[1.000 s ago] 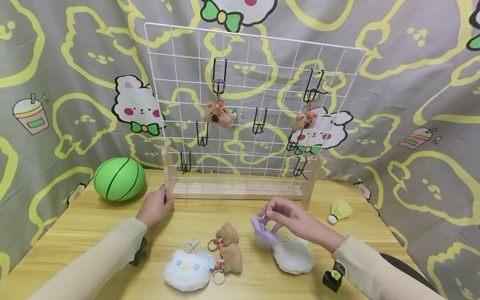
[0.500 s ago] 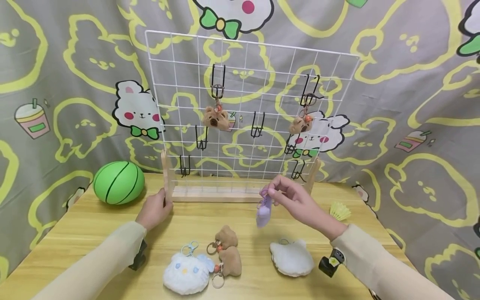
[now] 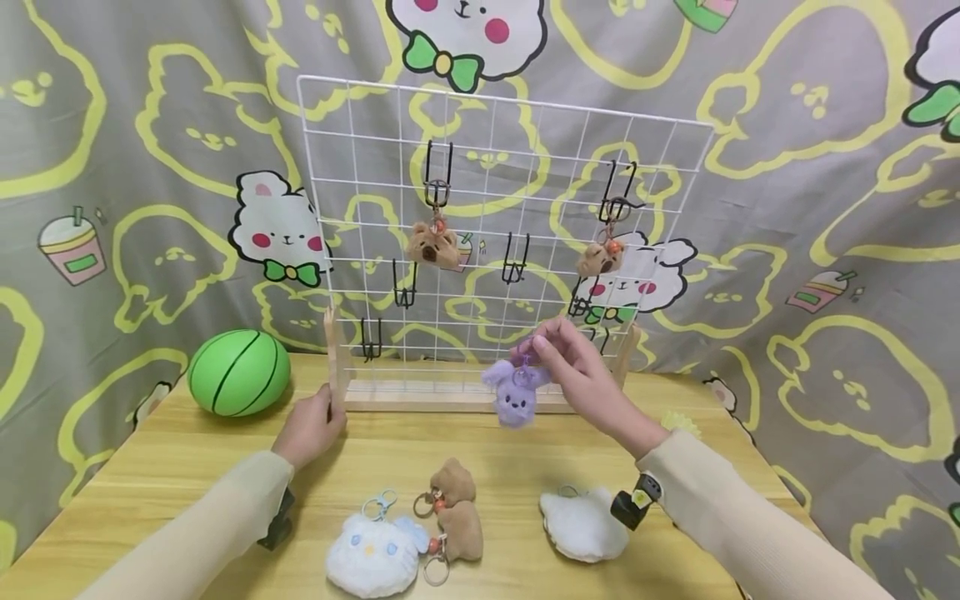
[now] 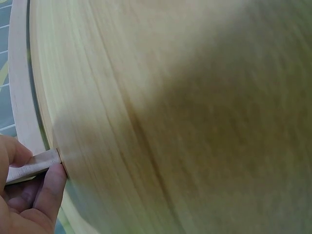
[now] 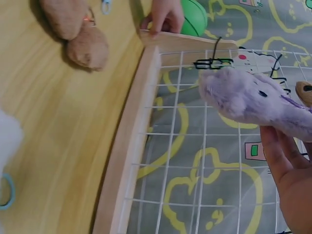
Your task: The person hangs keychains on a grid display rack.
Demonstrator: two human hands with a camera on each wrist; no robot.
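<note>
My right hand (image 3: pixel 588 375) pinches the ring of a purple plush keychain (image 3: pixel 515 404), which hangs in front of the lower part of a white wire grid rack (image 3: pixel 502 101). Its long ears and dark eyes face me; the right wrist view shows the plush (image 5: pixel 243 95) side-on above the fingers. My left hand (image 3: pixel 309 427) grips the left wooden foot (image 3: pixel 334 358) of the rack, thumb and fingers on either side of the wood (image 4: pixel 39 165). Two brown bear keychains, one left (image 3: pixel 433 244) and one right (image 3: pixel 600 260), hang from upper black hooks. A middle hook (image 3: pixel 514 260) holds nothing.
On the table lie a white-and-blue plush keychain (image 3: pixel 371 557), two brown plush keychains, one above (image 3: pixel 453 482) the other (image 3: pixel 462 533), and a white plush (image 3: pixel 587 527) at right. A green ball (image 3: pixel 240 372) stands back left. A yellow shuttlecock (image 3: pixel 681 423) is partly behind my right arm.
My right hand has lifted the purple plush keychain off the table, up towards the rack, and its face has turned into view. My left hand keeps its grip on the wooden foot.
</note>
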